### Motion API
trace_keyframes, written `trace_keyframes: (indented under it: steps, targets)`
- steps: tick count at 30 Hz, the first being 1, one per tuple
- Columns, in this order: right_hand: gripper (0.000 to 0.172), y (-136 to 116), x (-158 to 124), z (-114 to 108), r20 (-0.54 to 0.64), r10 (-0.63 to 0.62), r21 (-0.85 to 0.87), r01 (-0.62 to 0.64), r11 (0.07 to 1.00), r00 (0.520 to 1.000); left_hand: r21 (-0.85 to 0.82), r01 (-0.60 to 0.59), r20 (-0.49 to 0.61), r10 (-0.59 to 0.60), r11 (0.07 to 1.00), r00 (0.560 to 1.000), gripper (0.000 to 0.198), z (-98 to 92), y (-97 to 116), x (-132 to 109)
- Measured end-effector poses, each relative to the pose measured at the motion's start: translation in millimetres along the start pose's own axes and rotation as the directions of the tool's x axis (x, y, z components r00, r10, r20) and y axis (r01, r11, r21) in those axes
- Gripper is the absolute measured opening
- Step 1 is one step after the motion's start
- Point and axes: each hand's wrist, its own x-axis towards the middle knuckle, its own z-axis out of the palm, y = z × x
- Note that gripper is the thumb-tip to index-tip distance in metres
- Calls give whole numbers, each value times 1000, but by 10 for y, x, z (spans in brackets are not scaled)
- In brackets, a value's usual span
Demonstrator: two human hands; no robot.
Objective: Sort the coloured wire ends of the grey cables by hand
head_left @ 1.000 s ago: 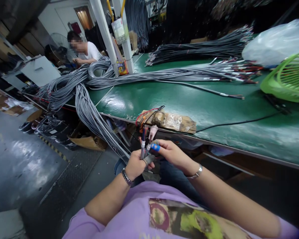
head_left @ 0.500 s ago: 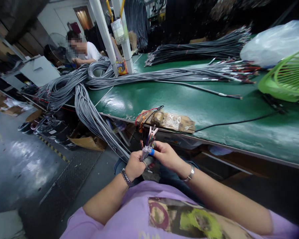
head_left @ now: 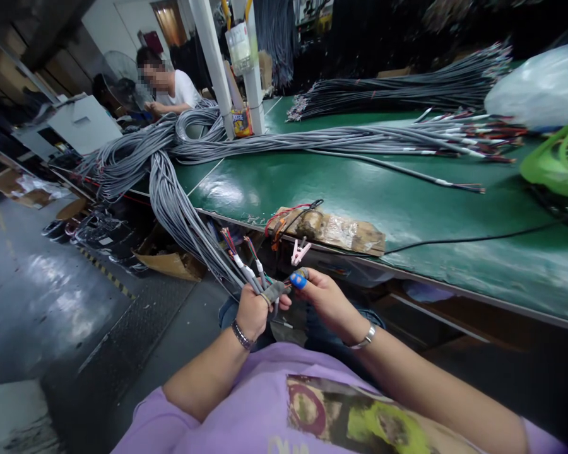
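Observation:
Several grey cables (head_left: 247,272) are gripped in my left hand (head_left: 254,309), their white-banded ends and thin coloured wires (head_left: 230,243) sticking up past the fingers. A grey wrap covers the left thumb. My right hand (head_left: 329,299), with blue tape on a digit, pinches thin wires (head_left: 286,284) close to the left thumb; their tips are hidden by the fingers. Just above the right hand, a pink clip (head_left: 300,252) sits at the front edge of a wooden board (head_left: 345,234). More grey cables (head_left: 180,208) drape from the bench down to my left hand.
On the green bench (head_left: 274,176) lie a long bundle of grey cables (head_left: 341,137) and a darker bundle (head_left: 397,91). A white plastic bag (head_left: 539,85) and a green fan (head_left: 561,157) stand at the right. A co-worker (head_left: 170,88) sits beyond the white posts (head_left: 213,69).
The cable ends in my left hand have tipped to the left and spread apart. My right hand has moved slightly right, now pinching thin wires. The view has shifted a little.

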Motion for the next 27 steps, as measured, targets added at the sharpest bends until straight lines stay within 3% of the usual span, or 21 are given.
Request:
trace_keyframes:
  steps: [3, 5, 8, 12, 14, 20, 27]
  targets:
    - [31, -46, 25, 65, 76, 57, 2, -57, 998, 996, 134, 80, 215, -108, 988, 971, 30, 43, -1, -56]
    - [29, -65, 56, 83, 18, 27, -36, -27, 999, 999, 199, 99, 277, -153, 975, 949, 30, 60, 0, -76]
    - [28, -41, 75, 41, -77, -26, -52, 22, 998, 997, 134, 91, 170, -114, 987, 979, 31, 30, 14, -49]
    - [36, 61, 20, -61, -92, 54, 70, -48, 996, 994, 22, 42, 6, -42, 999, 999, 34, -56, 34, 28]
    - [39, 76, -10, -77, -78, 95, 103, -87, 991, 992, 20, 24, -2, -24, 1000, 1000, 36, -70, 27, 44]
    - [36, -107, -4, 22, 91, 85, -41, -82, 996, 992, 51, 36, 50, -39, 998, 998, 40, -21, 7, 13]
    - [33, -95, 13, -21, 87, 116, -60, -111, 992, 989, 109, 33, 90, -43, 993, 995, 37, -40, -1, -21]
